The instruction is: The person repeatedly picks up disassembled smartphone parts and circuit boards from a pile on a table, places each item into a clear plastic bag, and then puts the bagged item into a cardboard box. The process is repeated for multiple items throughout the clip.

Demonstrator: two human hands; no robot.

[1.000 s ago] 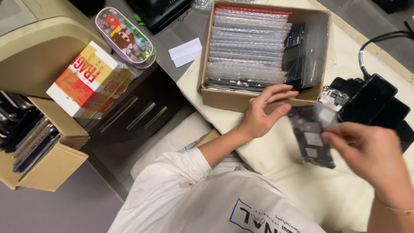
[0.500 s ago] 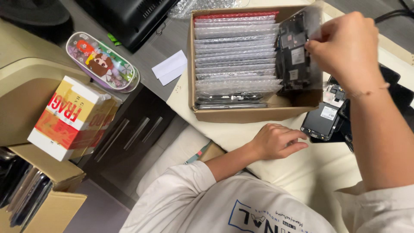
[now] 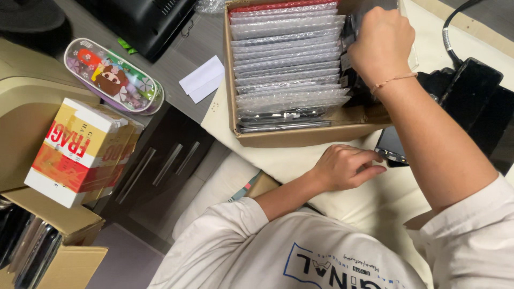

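The right hand [image 3: 381,45] has moved from the table into the cardboard box [image 3: 300,136], closed on a dark phone part [image 3: 350,32] beside the bubble-wrapped sleeves [image 3: 289,64]. The left hand [image 3: 345,168] has settled loosely curled and empty on the cream table cover [image 3: 278,166].

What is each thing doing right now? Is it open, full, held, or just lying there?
Cardboard box: open, nearly full of bubble-wrapped items standing in a row.
Right hand: reaching into the box's right side; its grip is hidden.
Left hand: resting loosely curled on the cream pad.
Pencil case: shut, lying flat.
White paper: lying flat.
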